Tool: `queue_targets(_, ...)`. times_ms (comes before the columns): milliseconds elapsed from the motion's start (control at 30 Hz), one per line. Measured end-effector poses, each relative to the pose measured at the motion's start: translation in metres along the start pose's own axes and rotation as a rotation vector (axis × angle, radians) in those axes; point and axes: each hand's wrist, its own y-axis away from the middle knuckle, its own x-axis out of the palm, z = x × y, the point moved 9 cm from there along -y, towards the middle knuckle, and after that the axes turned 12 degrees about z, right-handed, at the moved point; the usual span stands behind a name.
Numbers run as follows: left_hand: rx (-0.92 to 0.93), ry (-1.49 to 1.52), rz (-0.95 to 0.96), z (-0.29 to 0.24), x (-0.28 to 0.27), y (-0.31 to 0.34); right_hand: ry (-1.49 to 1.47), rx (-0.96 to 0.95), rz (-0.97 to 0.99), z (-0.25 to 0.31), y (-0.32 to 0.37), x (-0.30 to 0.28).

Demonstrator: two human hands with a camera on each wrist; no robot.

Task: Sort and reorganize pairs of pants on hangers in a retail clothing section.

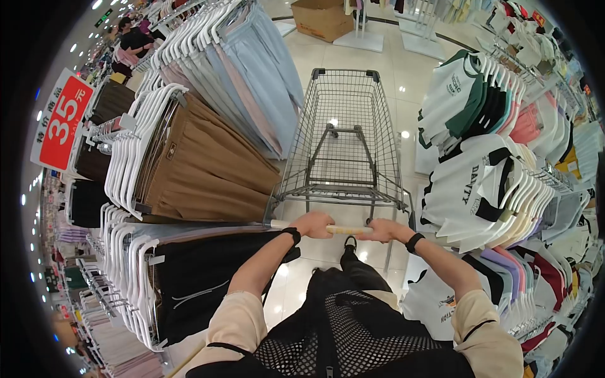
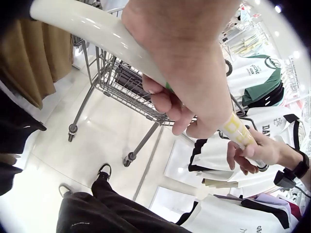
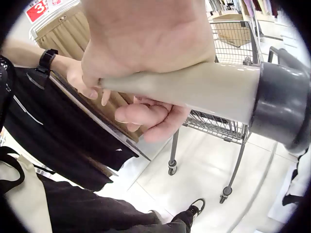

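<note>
Ahead of me stands a grey wire shopping cart [image 1: 346,71], with nothing seen in its basket. My left hand [image 1: 313,223] grips its pale handlebar [image 1: 348,230] left of the middle, and my right hand [image 1: 384,230] holds it near the right end. The left wrist view shows the left fingers [image 2: 163,103] curled under the bar, with yellow lettering between the hands. Seen from the right wrist, the right fingers [image 3: 146,116] wrap loosely beneath the bar, close to its dark end cap [image 3: 282,102].
Brown trousers or skirts [image 1: 208,164] and black trousers [image 1: 208,277] hang close on the left, beneath a red 35 sale sign [image 1: 63,123]. Printed white shirts [image 1: 466,183] line the right side. A cardboard box [image 1: 322,20] sits beyond the cart. Someone in black [image 1: 132,39] stands far left.
</note>
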Motion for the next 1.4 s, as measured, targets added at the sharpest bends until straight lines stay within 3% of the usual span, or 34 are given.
queue_targets(167,0.007,-0.01,0.044,-0.008,0.006,0.003,0.015,-0.06,0.063,0.005,0.001,0.006)
queue_targets(367,0.023,0.023,0.055,-0.006,0.018,0.0,0.135,-0.165,-0.127,0.001,-0.005,0.009)
queue_targets(800,-0.064,-0.12,-0.095,0.029,0.007,0.002,0.234,-0.228,-0.243,0.02,-0.024,-0.004)
queue_targets(967,-0.159,0.034,-0.332,0.015,-0.006,0.042,0.223,-0.211,-0.258,0.037,-0.012,-0.012)
queue_targets(1167,0.077,0.237,-0.956,-0.017,0.018,0.114,0.276,-0.155,-0.313,0.037,-0.023,-0.009)
queue_targets(1233,0.03,0.461,-1.029,-0.016,0.031,0.158,0.311,-0.138,-0.338,0.051,-0.018,-0.011)
queue_targets(1367,-0.192,0.755,-1.083,0.027,0.117,0.218,0.391,-0.15,-0.423,0.07,-0.017,-0.01)
queue_targets(1400,-0.184,0.812,-1.17,0.047,0.149,0.225,0.421,-0.145,-0.435,0.071,-0.018,-0.01)
